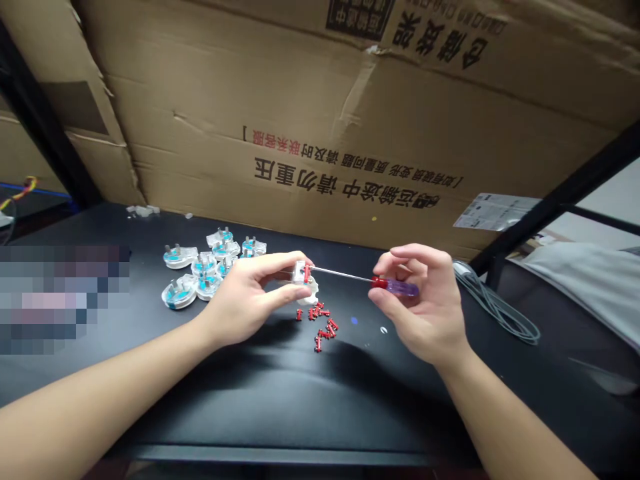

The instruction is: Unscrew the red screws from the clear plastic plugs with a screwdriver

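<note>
My left hand [255,293] pinches a white part [299,275] above the black table [280,407], red piece [307,273] on its face; my right hand [425,300] grips a screwdriver [403,288], tip at that piece, contact unclear. Probably I'm at the fastening or adjusting step; next likely calls for a steady hold, tip aligned, then a turn or push.

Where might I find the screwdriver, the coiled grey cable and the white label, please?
Screwdriver [380,283]: head view, red end of its handle.
Coiled grey cable [495,307]: head view, middle strands.
White label [495,212]: head view, its middle.
</note>
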`<state>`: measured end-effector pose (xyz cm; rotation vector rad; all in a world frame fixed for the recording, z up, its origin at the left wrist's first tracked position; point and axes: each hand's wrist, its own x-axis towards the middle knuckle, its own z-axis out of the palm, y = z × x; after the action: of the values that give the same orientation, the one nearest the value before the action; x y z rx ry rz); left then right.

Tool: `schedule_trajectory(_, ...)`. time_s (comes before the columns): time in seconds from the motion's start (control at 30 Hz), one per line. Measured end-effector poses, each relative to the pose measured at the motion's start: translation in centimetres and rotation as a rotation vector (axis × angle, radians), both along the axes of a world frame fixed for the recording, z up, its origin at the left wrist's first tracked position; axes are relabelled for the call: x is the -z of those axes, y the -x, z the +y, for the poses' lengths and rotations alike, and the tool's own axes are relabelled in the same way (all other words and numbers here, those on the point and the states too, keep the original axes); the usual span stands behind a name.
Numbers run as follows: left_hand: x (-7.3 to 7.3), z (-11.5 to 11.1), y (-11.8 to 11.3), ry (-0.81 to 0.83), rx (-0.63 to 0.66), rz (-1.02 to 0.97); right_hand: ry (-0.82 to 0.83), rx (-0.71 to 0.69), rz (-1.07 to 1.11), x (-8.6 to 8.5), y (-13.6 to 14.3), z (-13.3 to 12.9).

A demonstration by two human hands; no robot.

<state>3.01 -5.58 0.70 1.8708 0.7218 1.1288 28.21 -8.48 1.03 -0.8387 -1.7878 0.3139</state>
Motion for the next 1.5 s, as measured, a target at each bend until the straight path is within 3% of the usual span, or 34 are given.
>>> schedule_trajectory(0.1, -0.1, 0.0, 0.1, -0.024, -0.015, 0.024, 0.052, 0.009, -0.081, 0.1, -0.1, 0.0)
schedule_trajectory(0.3, 0.1, 0.0, 0.1, -0.083, -0.045, 0.065, -0.056, 0.063, -0.323, -0.2, 0.1, 0.1)
schedule_trajectory(0.5, -0.1, 0.2, 0.1, -0.265, -0.074, 0.140, -0.010, 0.043, -0.446, -0.2, 0.1, 0.4)
schedule_trajectory(0.57, 0.0, 0.3, 0.1, -0.339, -0.082, 0.160, 0.038, 0.066, -0.403, -0.1, 0.1, 0.5)
schedule_trajectory(0.67, 0.5, 0.4, 0.0, -0.457, -0.082, 0.193, 0.263, 0.028, -0.228, 0.2, 0.7, 0.5)
schedule_trajectory(0.8, 1.5, 0.3, -0.2, -0.625, -0.027, 0.255, 0.545, -0.201, -0.022, 0.7, 2.1, 0.2)
schedule_trajectory(0.97, 2.0, 0.1, -0.4, -0.698, 0.021, 0.292, 0.595, -0.237, -0.014, 0.9, 3.1, -0.4)
schedule_trajectory(1.5, 1.8, -0.1, -0.7, -0.652, 0.028, 0.277, 0.688, -0.325, -0.031, 0.0, 2.9, -0.6)
